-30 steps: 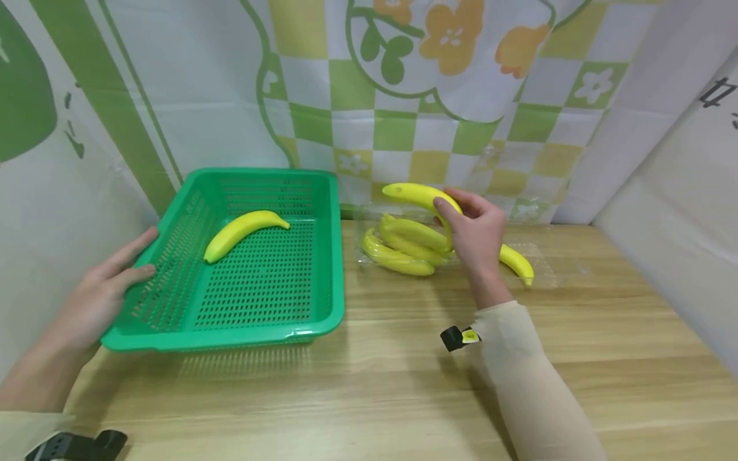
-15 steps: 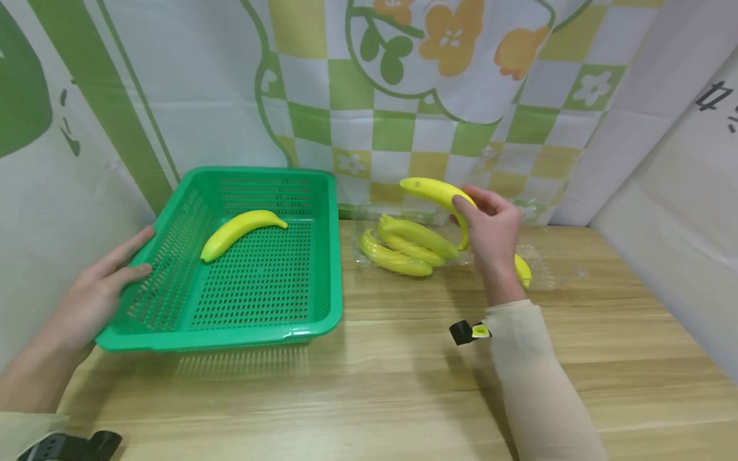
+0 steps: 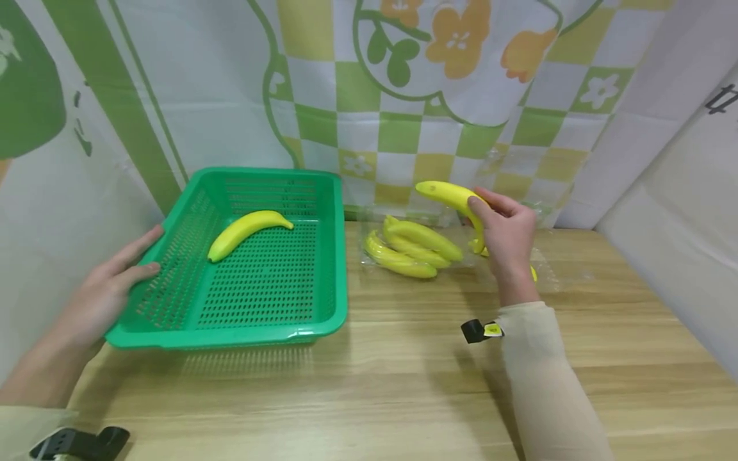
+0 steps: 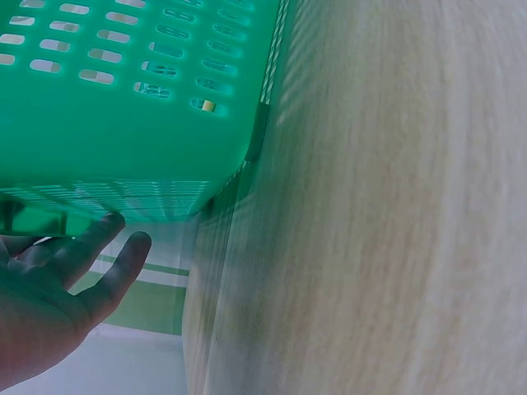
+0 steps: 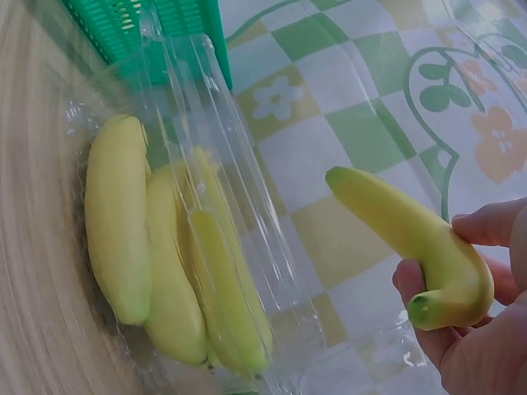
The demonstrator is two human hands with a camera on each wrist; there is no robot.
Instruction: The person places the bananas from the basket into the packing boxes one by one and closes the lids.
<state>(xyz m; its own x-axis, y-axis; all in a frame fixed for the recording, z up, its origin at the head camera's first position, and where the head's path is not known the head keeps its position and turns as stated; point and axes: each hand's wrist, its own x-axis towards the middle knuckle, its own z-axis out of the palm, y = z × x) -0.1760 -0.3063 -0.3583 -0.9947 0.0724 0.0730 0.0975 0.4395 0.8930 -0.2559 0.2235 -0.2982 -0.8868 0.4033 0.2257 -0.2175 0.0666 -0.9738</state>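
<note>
My right hand (image 3: 510,234) grips a yellow banana (image 3: 452,195) between thumb and fingers, raised above a clear plastic container (image 5: 284,288). In the right wrist view the banana's green-tipped stem (image 5: 424,311) points toward the camera. Several more bananas (image 3: 412,246) lie in the container, and another is mostly hidden behind my right hand. At the left, my left hand (image 3: 106,291) holds the side rim of a green perforated basket (image 3: 230,339), thumb over the rim. Its lower fingers (image 4: 123,267) reach along the outside wall. One banana (image 3: 248,232) lies inside the basket.
The basket and container stand side by side on a wood-grain table (image 3: 380,384). Behind them hangs a checked, flowered curtain (image 3: 403,128). White walls (image 3: 680,192) close in the sides.
My right hand has moved to the right with the banana, uncovering more of the bananas in the container. My left hand stays at the basket's rim; the head view shifts slightly.
</note>
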